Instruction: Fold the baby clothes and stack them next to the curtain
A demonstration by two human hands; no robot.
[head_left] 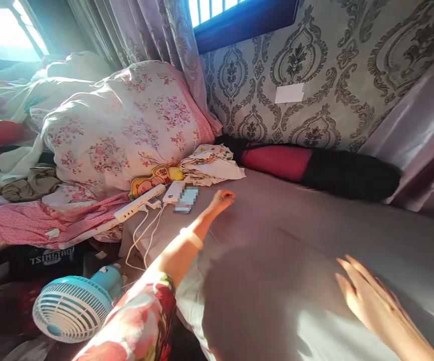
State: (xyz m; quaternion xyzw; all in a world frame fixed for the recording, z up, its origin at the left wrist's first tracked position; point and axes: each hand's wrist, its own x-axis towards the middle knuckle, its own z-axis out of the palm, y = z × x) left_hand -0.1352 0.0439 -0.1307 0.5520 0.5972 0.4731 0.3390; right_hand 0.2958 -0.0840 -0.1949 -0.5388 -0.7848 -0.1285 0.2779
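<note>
My left hand (224,199) reaches far forward over a grey-brown bed sheet (262,250), its fingers curled in and nothing visible in them. Beyond that hand lies a folded pile of white and patterned cloth (212,168). To its left, a phone (187,199) with a blurred screen rests on the sheet beside a white box-shaped device (173,192). My right hand (367,296) is open over the sheet at the lower right, fingers stretched out, holding nothing. Whether either hand touches the sheet I cannot tell.
A white power strip (139,203) with cables stands at the bed's left edge, near a yellow cartoon plush (151,183). A blue fan (76,306) sits below left. Floral bedding (126,120) is heaped behind. A black-and-red long bag (314,168) lies along the wall.
</note>
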